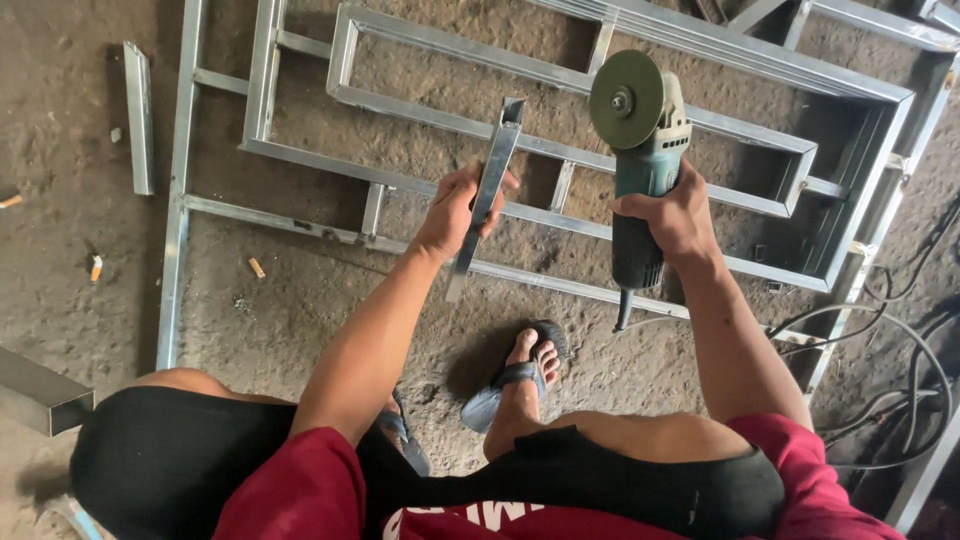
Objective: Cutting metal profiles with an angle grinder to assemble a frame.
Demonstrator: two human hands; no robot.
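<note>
Steel is what I am holding in both hands at the centre of the frame. My left hand [458, 212] is gripping a short galvanised channel piece [487, 192], fingers [497, 205] curled around its middle and pinching it against the palm. Its long axis is running steeply, from a lower end near mid-frame up and slightly right to a cut end just above centre. That upper end is sticking up free of my grip — and it is the part lying closest to the tool.

My right hand [678, 215] is wrapping the body of a teal angle grinder [640, 170], fingers closed tight around the dark handle. The grinder is pointing up the frame, its round greenish disc [626, 99] facing the camera at upper centre-right. The disc is sitting to the right of the channel's top end, at about the same height, apart from it and not touching. So the gap to watch is sideways: the cut end lies left of the disc, and the right hand is the nearer one to close it.

Below both hands a welded metal frame [400, 100] is lying flat on the dirt floor [80, 120], spreading across the upper half of the picture. The grinder's cable [900, 330] is trailing off at the right edge — a loose offcut [138, 115] is lying at upper left.
</note>
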